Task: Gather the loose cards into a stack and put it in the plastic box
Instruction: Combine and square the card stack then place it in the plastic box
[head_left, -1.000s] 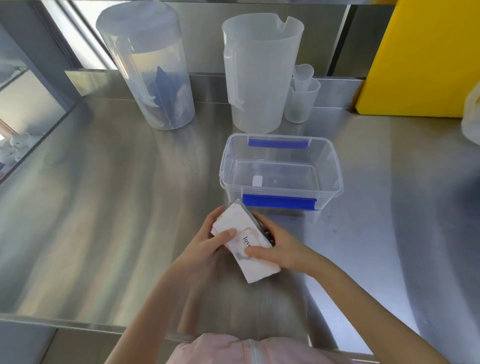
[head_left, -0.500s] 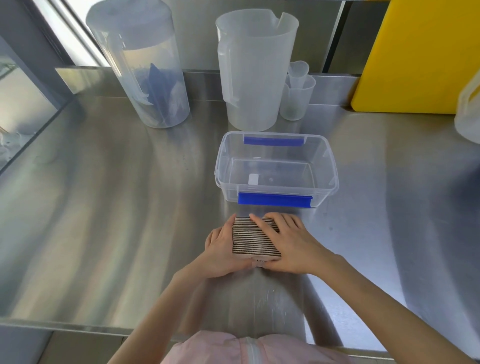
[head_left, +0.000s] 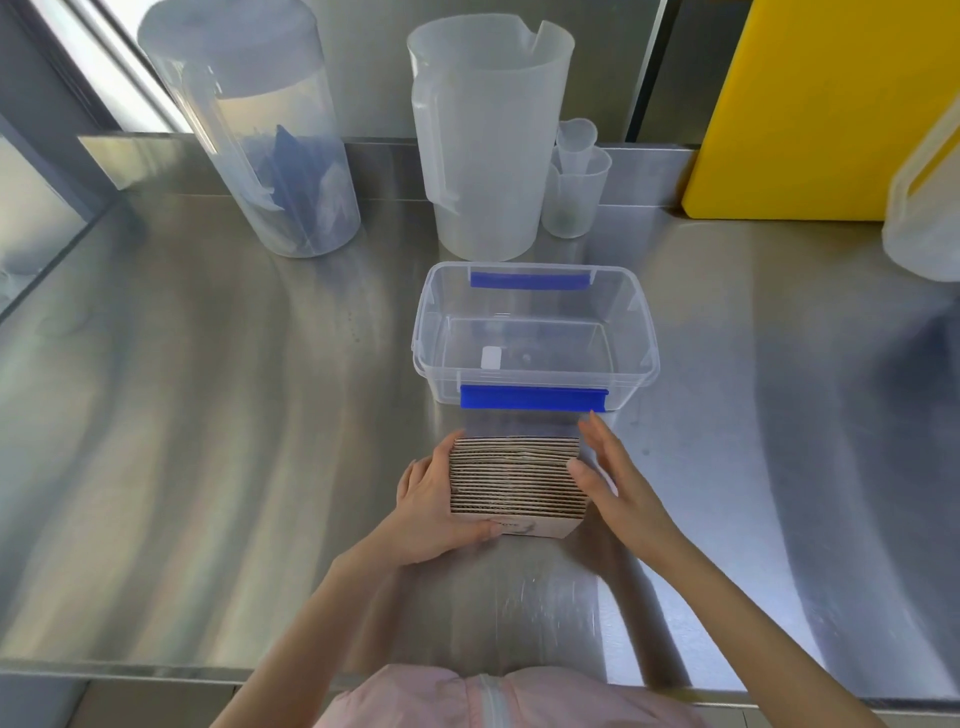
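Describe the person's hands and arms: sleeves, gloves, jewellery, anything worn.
Both hands are bare: no gloves, rings or watch show on the left hand or the right hand. Both forearms are uncovered all the way to the bottom of the frame, with no sleeves or wristbands in sight. The only clothing visible is a pale pink garment at the bottom edge, with a white zip down its middle.

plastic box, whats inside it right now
The plastic box holds no cards; through its clear walls only a small white label on the floor shows. The stack of cards stands on the steel counter in front of it, between the left hand and right hand.
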